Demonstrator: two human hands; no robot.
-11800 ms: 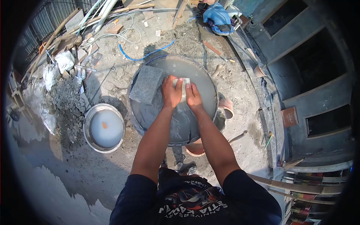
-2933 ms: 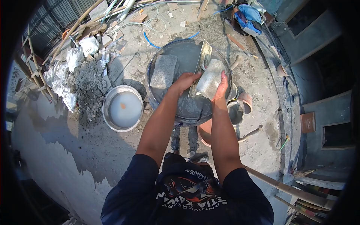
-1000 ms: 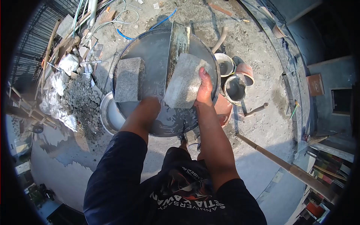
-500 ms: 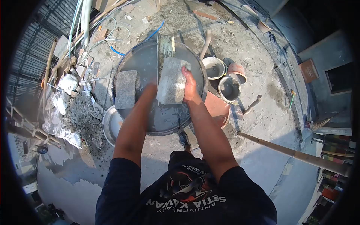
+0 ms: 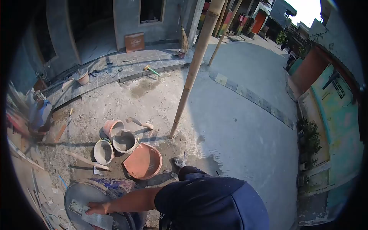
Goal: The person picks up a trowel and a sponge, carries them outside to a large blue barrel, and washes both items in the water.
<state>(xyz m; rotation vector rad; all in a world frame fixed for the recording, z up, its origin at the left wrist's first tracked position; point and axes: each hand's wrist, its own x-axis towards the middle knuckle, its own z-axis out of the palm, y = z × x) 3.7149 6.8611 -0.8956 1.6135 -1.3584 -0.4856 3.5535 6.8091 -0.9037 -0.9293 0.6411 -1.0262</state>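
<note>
My right hand (image 5: 98, 208) grips the upper edge of a grey, rough-faced stone tile (image 5: 100, 220) over a large round drum (image 5: 113, 184) of cloudy grey water. Under and beside the tile, part of a pale, mortar-smeared board (image 5: 76, 207) shows across the drum's opening. Only a sliver of skin appears at the tile's lower edge, by the bottom of the view; it may be my left hand, whose fingers are hidden.
Beside the drum are a cut orange tub (image 5: 143, 163), a grey-filled bucket (image 5: 124, 141), a pale bucket (image 5: 103, 151) and a pinkish bucket (image 5: 112, 127). A bamboo pole (image 5: 188, 82) rises from the ground. A green-handled hammer (image 5: 152, 70) lies near the porch step.
My view has swung right, toward the porch and alley, so the drum now sits at the lower left. The stone tile is still in my right hand; my left arm has left the view.
</note>
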